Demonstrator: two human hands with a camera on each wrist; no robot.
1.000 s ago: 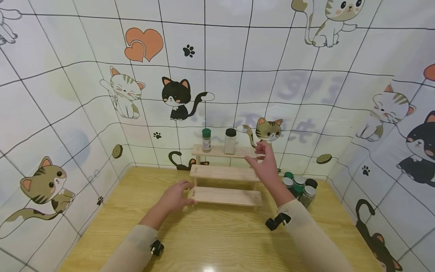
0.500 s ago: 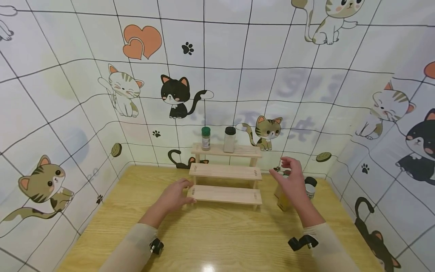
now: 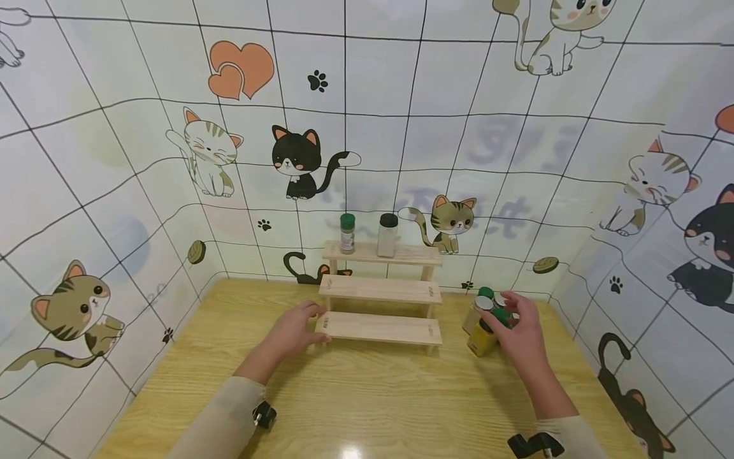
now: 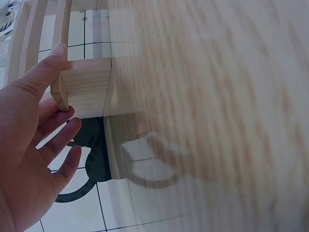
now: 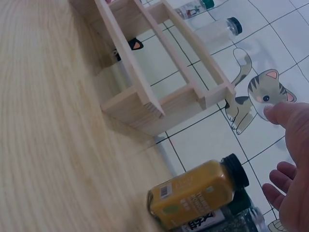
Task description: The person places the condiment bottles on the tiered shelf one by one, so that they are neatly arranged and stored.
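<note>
A three-tier wooden spice rack (image 3: 378,326) stands against the back wall. My left hand (image 3: 294,331) holds the left end of its lowest board, the thumb on one side and the index finger on the other, as the left wrist view shows. At the right, my right hand (image 3: 526,335) hovers over a cluster of spice jars, thumb and fingers apart and holding nothing. Nearest its thumb is a yellow spice jar (image 5: 193,193) with a black lid. The hand partly hides the green-lidded jar (image 3: 501,317) and others behind it.
On the top tier stand a green-lidded jar (image 3: 347,234) and a black-lidded clear jar (image 3: 387,236). The wooden tabletop (image 3: 367,395) meets cat-patterned wall sheets (image 3: 378,83) at the back and both sides.
My right hand has moved from the rack's top right end down and rightward to the jar cluster. The left hand stays on the rack; the two jars on the top tier have not moved.
</note>
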